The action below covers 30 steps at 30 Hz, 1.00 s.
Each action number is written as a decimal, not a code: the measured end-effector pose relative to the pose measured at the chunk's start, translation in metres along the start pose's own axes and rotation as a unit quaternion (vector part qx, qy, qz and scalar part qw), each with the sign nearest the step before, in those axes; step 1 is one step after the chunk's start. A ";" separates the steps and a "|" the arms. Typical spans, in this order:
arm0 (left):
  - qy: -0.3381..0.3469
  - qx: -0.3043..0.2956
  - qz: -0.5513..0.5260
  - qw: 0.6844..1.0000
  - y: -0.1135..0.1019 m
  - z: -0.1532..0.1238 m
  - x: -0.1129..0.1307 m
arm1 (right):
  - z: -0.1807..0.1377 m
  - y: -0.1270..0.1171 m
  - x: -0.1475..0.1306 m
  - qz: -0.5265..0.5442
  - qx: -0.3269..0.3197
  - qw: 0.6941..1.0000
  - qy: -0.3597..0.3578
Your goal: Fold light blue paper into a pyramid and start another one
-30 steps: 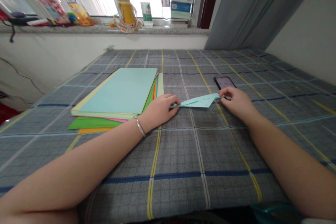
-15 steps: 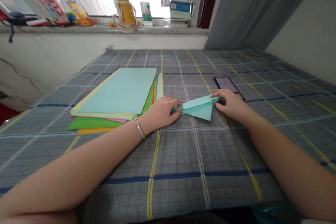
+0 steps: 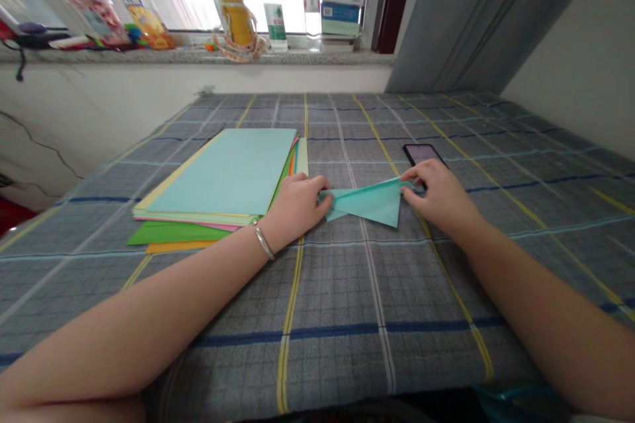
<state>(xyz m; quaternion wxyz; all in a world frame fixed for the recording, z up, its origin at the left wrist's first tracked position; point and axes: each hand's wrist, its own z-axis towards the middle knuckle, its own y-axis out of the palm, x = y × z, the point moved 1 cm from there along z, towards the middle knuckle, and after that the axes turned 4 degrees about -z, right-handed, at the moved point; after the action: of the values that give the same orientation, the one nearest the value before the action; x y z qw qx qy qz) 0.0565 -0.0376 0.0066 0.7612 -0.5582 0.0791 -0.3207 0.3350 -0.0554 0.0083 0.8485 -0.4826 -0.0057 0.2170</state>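
A folded light-blue sheet of paper (image 3: 374, 203) lies between my hands, with a pointed flap toward me and a long narrow fold along its far edge. My left hand (image 3: 300, 203), a silver bangle on its wrist, pinches the paper's left end between thumb and fingers. At the right end, my right hand (image 3: 436, 193) is closed on the upper corner, thumb below and fingers above. Both fingertips cover the ends of the fold. Left of the paper sits a stack of coloured paper (image 3: 225, 172), light blue on top, with green and orange sheets sticking out below.
A phone (image 3: 421, 152) lies just beyond my right hand, partly covered by it. Everything rests on a grey checked cloth (image 3: 337, 291). Bottles, a yellow cup (image 3: 238, 16) and boxes (image 3: 341, 10) line the windowsill behind. A grey curtain (image 3: 476, 20) hangs at the right.
The narrow fold along the paper's far edge has tilted back, so more of the front flap shows. My left hand has shifted slightly up and left; my right hand has moved slightly upward over the phone.
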 end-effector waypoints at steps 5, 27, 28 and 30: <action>-0.021 -0.010 -0.012 1.000 0.001 0.001 -0.001 | -0.005 0.005 -0.028 0.063 -0.089 0.985 -0.132; -0.039 -0.146 -0.201 0.968 -0.004 -0.001 0.003 | -0.010 0.010 -0.035 0.019 -0.182 0.965 -0.190; -0.035 -0.148 -0.202 0.967 -0.004 -0.001 0.002 | -0.010 0.011 -0.038 0.023 -0.181 0.964 -0.191; -0.030 -0.155 -0.205 0.966 -0.005 -0.001 0.002 | -0.011 0.013 -0.045 0.030 -0.181 0.963 -0.197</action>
<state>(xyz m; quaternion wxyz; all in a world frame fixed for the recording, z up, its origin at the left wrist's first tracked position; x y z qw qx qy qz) 0.0558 -0.0403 0.0112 0.5855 -0.6831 -0.0110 -0.4365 0.2916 -0.0754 0.0006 0.7219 -0.5761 -0.1977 0.3285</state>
